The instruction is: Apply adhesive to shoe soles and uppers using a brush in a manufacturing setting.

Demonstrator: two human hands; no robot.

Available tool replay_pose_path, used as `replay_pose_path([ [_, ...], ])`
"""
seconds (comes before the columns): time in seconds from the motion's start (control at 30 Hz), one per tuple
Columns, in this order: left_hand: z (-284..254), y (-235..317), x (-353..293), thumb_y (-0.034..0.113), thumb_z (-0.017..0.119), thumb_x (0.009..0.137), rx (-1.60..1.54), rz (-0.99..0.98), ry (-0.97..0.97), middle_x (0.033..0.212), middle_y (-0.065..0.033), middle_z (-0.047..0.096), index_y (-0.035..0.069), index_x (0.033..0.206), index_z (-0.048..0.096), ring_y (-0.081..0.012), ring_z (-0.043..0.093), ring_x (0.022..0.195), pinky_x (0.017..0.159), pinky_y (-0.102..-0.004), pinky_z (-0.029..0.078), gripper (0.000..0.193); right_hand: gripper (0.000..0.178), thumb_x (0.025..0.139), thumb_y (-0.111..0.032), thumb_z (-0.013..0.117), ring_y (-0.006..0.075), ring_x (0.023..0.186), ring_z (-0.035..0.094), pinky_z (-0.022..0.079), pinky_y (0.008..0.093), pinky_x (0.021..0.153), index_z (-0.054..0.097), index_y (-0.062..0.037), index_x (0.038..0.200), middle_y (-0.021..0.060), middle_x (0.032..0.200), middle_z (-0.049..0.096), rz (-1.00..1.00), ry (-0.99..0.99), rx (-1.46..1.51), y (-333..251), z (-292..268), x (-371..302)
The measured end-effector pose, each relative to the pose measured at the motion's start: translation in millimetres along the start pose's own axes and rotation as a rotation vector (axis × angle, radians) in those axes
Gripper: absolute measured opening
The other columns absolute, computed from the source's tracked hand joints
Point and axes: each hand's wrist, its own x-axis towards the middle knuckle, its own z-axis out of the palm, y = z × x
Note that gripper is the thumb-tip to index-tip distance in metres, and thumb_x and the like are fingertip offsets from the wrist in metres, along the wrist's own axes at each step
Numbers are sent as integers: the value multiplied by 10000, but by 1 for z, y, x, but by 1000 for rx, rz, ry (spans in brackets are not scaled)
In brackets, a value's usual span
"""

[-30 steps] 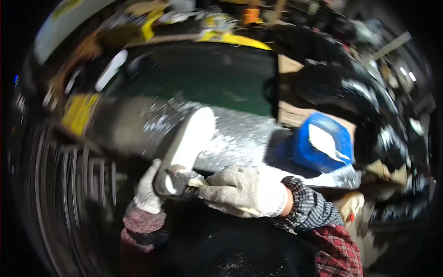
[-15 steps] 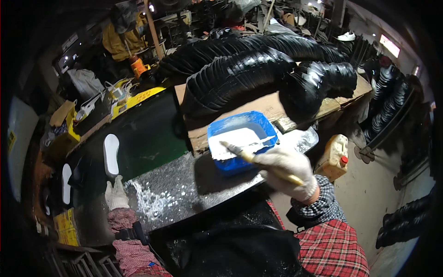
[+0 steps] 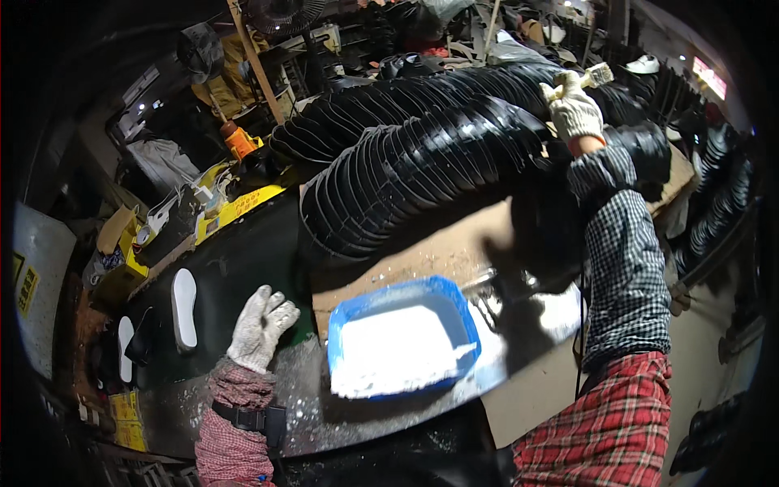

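My left hand [image 3: 264, 329], in a pale work glove, hovers over the bench with fingers spread and nothing in it. At the upper right, my gloved right hand [image 3: 574, 109] grips a brush [image 3: 599, 75], its bristles pointing right, above a long row of nested black pieces [image 3: 422, 166]. A blue tub [image 3: 473, 325] full of white paste [image 3: 398, 345] stands near the front of the bench, between my arms. A white shoe sole [image 3: 184, 308] lies to the left of my left hand, and a second white sole [image 3: 126, 349] farther left, beside a dark piece.
The rows of black pieces rest on a cardboard-topped board [image 3: 442, 243]. White splashes mark the front of the dark bench [image 3: 312, 398]. Yellow boxes [image 3: 122, 268], an orange bottle [image 3: 237, 140] and a fan [image 3: 284, 12] stand beyond.
My right hand has carried the brush from over the tub up and away to the far right. My left hand has lifted off beside the nearer sole and moved right, fingers spread. The view has shifted.
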Motion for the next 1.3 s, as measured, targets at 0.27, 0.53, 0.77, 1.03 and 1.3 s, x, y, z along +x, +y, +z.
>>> replay_pose_path([
  [0.27,86,-28,60,261,550,984,356,89,82,998,-40,620,81,1169,563,-190,610,953,885,-460,495,258,640,880,-581,526,377,1214,509,408,437,1006,489,-104,1305,285,1299,505,122,-244,-158,60,159,75],
  [0.53,66,-53,101,280,495,1000,-84,345,193,1301,-88,585,55,1259,571,-239,559,1187,1067,-428,410,352,334,912,-383,610,398,894,611,473,430,769,570,-71,1025,233,896,622,-293,-129,474,-28,193,23],
  [0.77,41,38,1,393,360,1030,-333,51,-5,1337,-140,553,3,1340,482,-311,504,1253,1099,-441,370,513,331,919,-331,610,194,760,559,456,339,729,559,-12,989,126,799,594,-372,-497,522,-140,96,-34],
  [1.03,-76,14,-75,21,490,919,1597,385,130,1186,-176,613,-23,1436,293,-283,619,1041,899,-357,503,555,253,917,-326,579,323,891,643,500,414,760,589,-97,1024,194,951,661,-637,-331,-118,-96,132,-27],
  [1.3,-39,-5,-103,140,545,955,1235,544,12,1291,-167,565,-33,1404,353,-258,570,1151,1013,-318,442,518,299,937,-160,595,162,998,615,480,244,869,582,-15,1198,114,1101,635,-1004,124,235,-122,-130,-158],
])
